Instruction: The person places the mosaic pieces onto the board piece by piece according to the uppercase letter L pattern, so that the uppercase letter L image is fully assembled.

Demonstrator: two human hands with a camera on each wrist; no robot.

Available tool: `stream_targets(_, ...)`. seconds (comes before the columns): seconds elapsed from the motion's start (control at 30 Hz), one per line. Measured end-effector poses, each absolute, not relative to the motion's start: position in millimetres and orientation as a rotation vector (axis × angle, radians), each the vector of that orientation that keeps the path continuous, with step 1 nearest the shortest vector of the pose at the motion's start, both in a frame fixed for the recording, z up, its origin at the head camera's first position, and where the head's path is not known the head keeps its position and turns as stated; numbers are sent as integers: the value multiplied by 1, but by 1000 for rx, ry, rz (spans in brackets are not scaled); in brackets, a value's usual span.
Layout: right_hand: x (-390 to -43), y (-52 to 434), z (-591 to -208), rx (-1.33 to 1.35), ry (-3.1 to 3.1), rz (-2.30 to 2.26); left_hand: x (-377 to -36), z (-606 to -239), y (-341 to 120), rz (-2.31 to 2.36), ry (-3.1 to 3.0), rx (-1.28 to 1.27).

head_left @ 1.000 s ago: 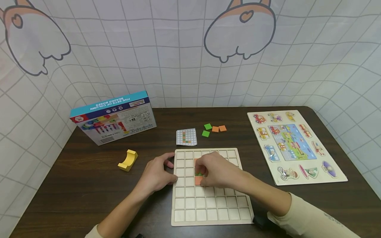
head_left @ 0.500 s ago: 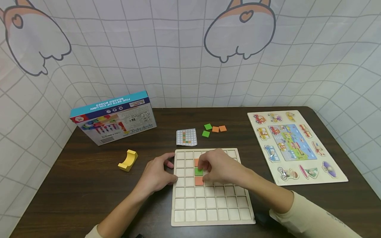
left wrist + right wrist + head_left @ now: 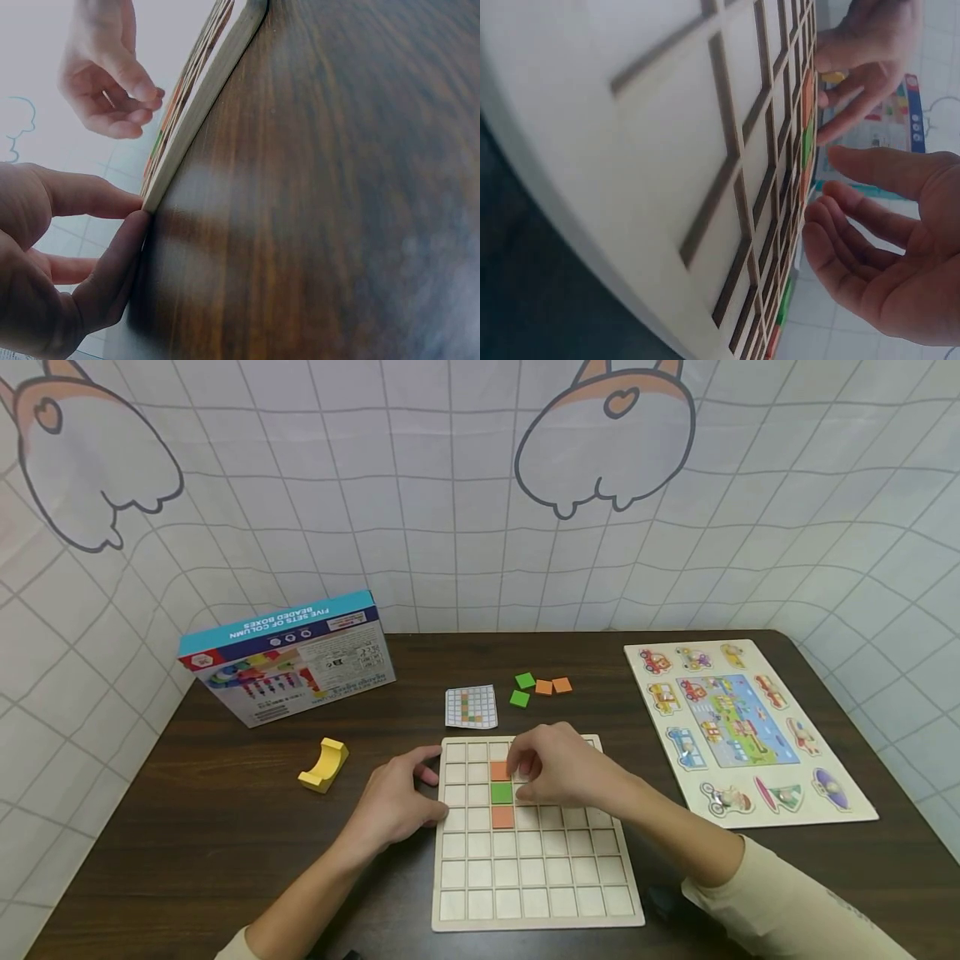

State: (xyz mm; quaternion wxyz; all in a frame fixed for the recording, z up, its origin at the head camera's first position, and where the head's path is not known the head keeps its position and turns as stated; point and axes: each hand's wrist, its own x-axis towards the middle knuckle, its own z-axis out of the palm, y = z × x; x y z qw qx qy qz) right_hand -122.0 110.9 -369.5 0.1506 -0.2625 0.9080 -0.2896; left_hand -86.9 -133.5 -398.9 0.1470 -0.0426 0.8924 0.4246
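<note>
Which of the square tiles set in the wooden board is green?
The middle one in the column: a green square tile, between two orange square tiles.

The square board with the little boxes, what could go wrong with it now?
The right hand is very near the three tiles in a column, so its fingers might nudge one crooked. The left hand touches the side of the board, so a push could slide it. The four loose tiles lie beyond the board and might get bumped.
</note>
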Motion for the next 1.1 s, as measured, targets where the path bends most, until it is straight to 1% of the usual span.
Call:
stream_targets(0.4, -144, 126, -367, -622, 2620, -937, -87, -399, -133, 1233, 2568, -115)
stream_targets(0.6, -155, 131, -368, -604, 2614, -964, -87, -401, -134, 1235, 2572, -109)
stream_targets(1.1, -176, 137, -368, -472, 2675, -1037, -87, -401, -134, 1224, 2572, -111)
